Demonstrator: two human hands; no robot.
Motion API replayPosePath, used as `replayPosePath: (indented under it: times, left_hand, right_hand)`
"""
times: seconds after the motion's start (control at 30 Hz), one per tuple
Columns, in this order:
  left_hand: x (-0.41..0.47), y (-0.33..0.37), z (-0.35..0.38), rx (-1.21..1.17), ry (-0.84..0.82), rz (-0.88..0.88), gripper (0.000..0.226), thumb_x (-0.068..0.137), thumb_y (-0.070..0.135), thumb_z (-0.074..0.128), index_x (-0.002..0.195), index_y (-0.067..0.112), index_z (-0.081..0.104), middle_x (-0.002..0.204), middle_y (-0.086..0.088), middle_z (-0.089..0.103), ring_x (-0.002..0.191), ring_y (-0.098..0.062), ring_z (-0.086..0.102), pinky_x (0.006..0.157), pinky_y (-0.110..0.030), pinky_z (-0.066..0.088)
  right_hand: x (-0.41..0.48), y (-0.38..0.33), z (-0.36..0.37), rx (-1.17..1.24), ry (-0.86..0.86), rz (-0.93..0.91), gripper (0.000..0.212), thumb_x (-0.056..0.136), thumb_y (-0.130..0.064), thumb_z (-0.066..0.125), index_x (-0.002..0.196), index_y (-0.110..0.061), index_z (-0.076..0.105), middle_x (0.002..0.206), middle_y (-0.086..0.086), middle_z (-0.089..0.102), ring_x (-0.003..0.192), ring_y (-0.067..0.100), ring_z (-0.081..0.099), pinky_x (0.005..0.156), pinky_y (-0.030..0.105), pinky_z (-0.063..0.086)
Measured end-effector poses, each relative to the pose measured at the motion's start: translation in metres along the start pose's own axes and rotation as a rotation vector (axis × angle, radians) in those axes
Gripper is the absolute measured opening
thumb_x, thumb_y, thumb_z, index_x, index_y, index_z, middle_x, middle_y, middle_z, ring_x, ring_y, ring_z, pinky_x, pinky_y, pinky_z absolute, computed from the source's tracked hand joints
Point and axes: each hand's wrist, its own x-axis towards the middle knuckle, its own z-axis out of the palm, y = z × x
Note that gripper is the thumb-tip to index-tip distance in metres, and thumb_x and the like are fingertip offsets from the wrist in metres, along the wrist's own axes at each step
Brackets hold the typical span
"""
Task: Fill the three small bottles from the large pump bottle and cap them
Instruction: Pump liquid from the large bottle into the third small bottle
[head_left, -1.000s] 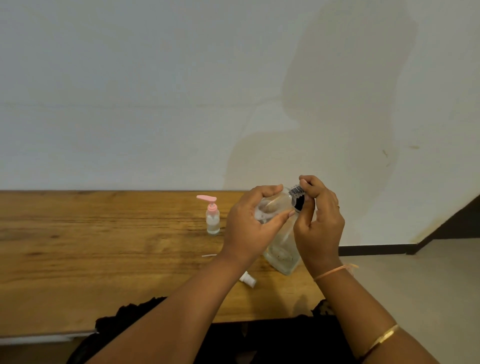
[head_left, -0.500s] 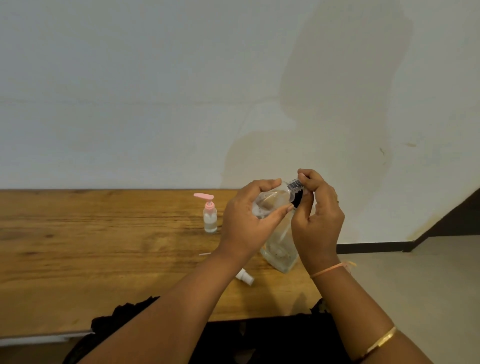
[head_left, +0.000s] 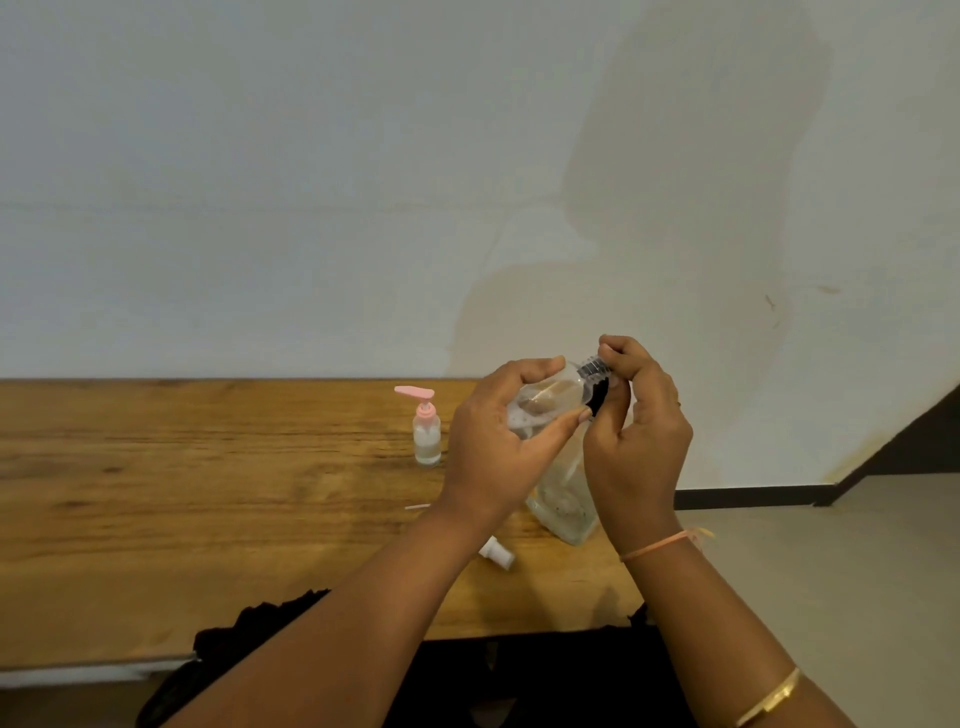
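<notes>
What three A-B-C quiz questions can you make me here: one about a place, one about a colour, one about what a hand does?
1. Where is the small pump bottle?
A) on the floor
B) standing on the wooden table
C) in a box
2. What colour is its pump?
A) pink
B) green
C) blue
3. What is the right hand doing?
A) waving
B) lying flat
C) pinching the black cap of the small clear bottle the left hand holds
Answers: B, it stands upright there; A, the pump head is pink; C, its fingers curl round the cap.
</notes>
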Motion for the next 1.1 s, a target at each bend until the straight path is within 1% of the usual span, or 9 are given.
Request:
replayPosePath:
  times: [0.2, 0.3, 0.47, 0.77, 0.83, 0.93, 0.97, 1.03, 1.1]
  left_hand:
    - [-0.002, -0.004, 0.003, -0.021, -0.038, -0.07, 0.04, 0.073, 0.024, 0.08, 0.107, 0.031, 0.059, 0.107, 0.024, 0.061, 0.108, 0.005, 0.057, 0.089, -0.01, 0.045]
    - [-0.003, -0.005, 0.005, -0.016, -0.047, -0.082, 0.04, 0.073, 0.024, 0.08, 0.107, 0.03, 0.06, 0.107, 0.024, 0.06, 0.108, 0.006, 0.056, 0.089, -0.01, 0.045]
    - [-0.004, -0.004, 0.005, -0.005, -0.008, -0.044, 0.04, 0.072, 0.024, 0.08, 0.108, 0.028, 0.06, 0.106, 0.022, 0.061, 0.106, 0.006, 0.057, 0.089, -0.01, 0.044]
    - [0.0, -0.002, 0.0, -0.02, -0.014, -0.021, 0.04, 0.072, 0.026, 0.078, 0.109, 0.023, 0.063, 0.107, 0.019, 0.063, 0.107, 0.001, 0.059, 0.09, -0.016, 0.048]
    - [0.0, -0.004, 0.002, -0.003, -0.025, -0.029, 0.04, 0.073, 0.028, 0.077, 0.11, 0.024, 0.063, 0.107, 0.021, 0.062, 0.107, 0.002, 0.058, 0.089, -0.013, 0.047]
    - [-0.002, -0.006, 0.005, 0.008, -0.032, -0.041, 0.04, 0.074, 0.027, 0.078, 0.109, 0.026, 0.061, 0.106, 0.025, 0.059, 0.107, 0.007, 0.055, 0.088, -0.009, 0.044]
    - [-0.002, -0.007, 0.005, 0.006, -0.033, -0.044, 0.04, 0.074, 0.026, 0.078, 0.11, 0.026, 0.061, 0.106, 0.025, 0.058, 0.107, 0.008, 0.055, 0.088, -0.008, 0.044]
    - [-0.003, -0.007, 0.006, 0.0, -0.029, -0.042, 0.04, 0.074, 0.023, 0.079, 0.11, 0.025, 0.061, 0.106, 0.025, 0.058, 0.107, 0.009, 0.055, 0.088, -0.008, 0.044]
    - [-0.003, -0.005, 0.006, 0.002, -0.013, -0.026, 0.041, 0.074, 0.024, 0.079, 0.111, 0.024, 0.062, 0.106, 0.023, 0.059, 0.106, 0.007, 0.056, 0.088, -0.01, 0.045]
  right_hand:
    - [-0.003, 0.014, 0.002, -0.02, -0.006, -0.07, 0.031, 0.086, 0.01, 0.044, 0.111, 0.0, 0.06, 0.113, -0.003, 0.054, 0.103, 0.01, 0.05, 0.089, 0.005, 0.037]
    - [-0.005, 0.019, 0.002, -0.023, -0.015, -0.102, 0.031, 0.089, 0.002, 0.04, 0.113, 0.0, 0.06, 0.112, -0.003, 0.054, 0.104, 0.008, 0.048, 0.091, 0.005, 0.036]
    - [-0.003, 0.011, 0.001, 0.007, -0.015, -0.022, 0.031, 0.086, 0.01, 0.044, 0.109, 0.0, 0.061, 0.111, -0.002, 0.055, 0.101, 0.018, 0.054, 0.089, 0.004, 0.036]
    - [0.0, 0.001, 0.002, 0.006, -0.01, 0.02, 0.031, 0.084, 0.009, 0.044, 0.107, -0.002, 0.061, 0.111, -0.004, 0.055, 0.101, 0.013, 0.053, 0.087, 0.002, 0.036]
    - [-0.001, 0.008, 0.003, -0.018, -0.002, -0.027, 0.03, 0.086, 0.008, 0.044, 0.109, -0.001, 0.061, 0.112, -0.004, 0.054, 0.103, 0.012, 0.053, 0.09, 0.008, 0.039]
    - [-0.003, 0.018, 0.005, -0.042, 0.008, -0.081, 0.03, 0.089, -0.001, 0.04, 0.111, -0.001, 0.061, 0.113, -0.005, 0.053, 0.104, 0.006, 0.049, 0.09, 0.03, 0.047]
    - [-0.004, 0.019, 0.005, -0.039, 0.01, -0.085, 0.03, 0.089, -0.002, 0.039, 0.111, -0.001, 0.06, 0.112, -0.005, 0.053, 0.104, 0.005, 0.048, 0.089, 0.033, 0.047]
    - [-0.004, 0.018, 0.005, -0.019, 0.014, -0.064, 0.029, 0.089, 0.0, 0.041, 0.11, -0.002, 0.061, 0.112, -0.004, 0.054, 0.104, 0.007, 0.05, 0.089, 0.029, 0.047]
    - [-0.003, 0.013, 0.004, 0.011, 0.009, -0.024, 0.03, 0.087, 0.005, 0.043, 0.11, -0.004, 0.061, 0.112, -0.004, 0.055, 0.104, 0.012, 0.053, 0.09, 0.016, 0.043]
